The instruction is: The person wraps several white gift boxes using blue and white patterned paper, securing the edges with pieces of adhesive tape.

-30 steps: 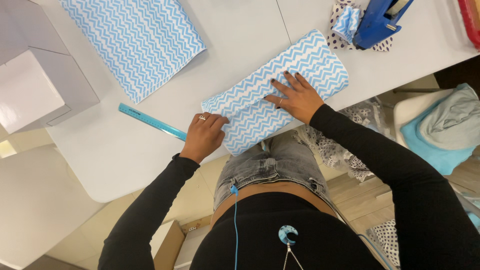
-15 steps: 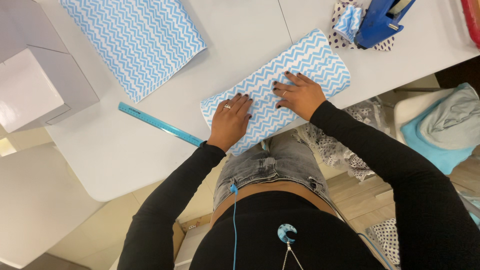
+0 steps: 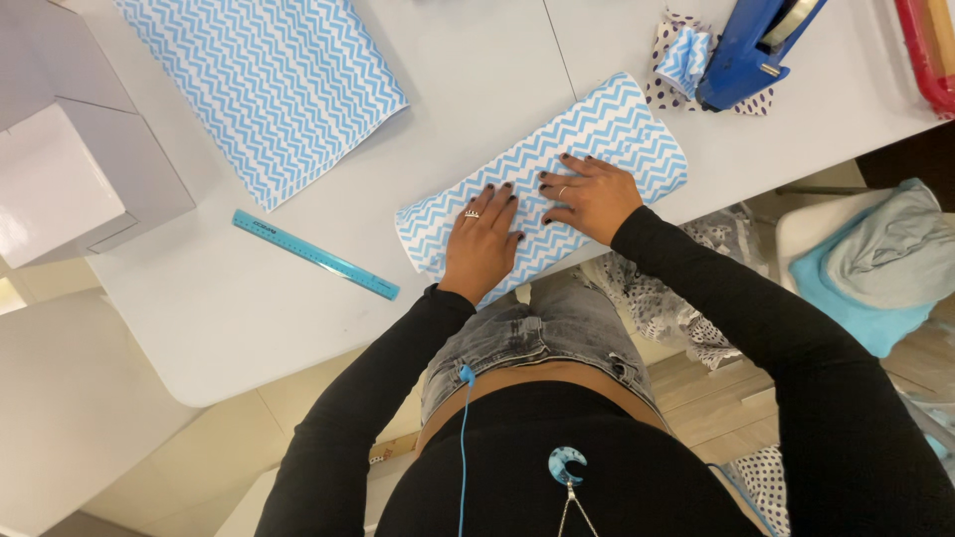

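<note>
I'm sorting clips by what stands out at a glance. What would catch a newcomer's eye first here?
First, both hands, the left hand and the right hand, pressed flat, side by side, on a blue-and-white zigzag wrapped parcel at the near edge of the white table. Next, a matching zigzag sheet lying at the far left, with a turquoise ruler between them.

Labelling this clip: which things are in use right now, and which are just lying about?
In use:
- wrapped parcel in blue zigzag paper, under left hand and right hand, both flat on it

Lying about:
- loose zigzag sheet
- blue ruler
- blue tape dispenser
- white box
</note>
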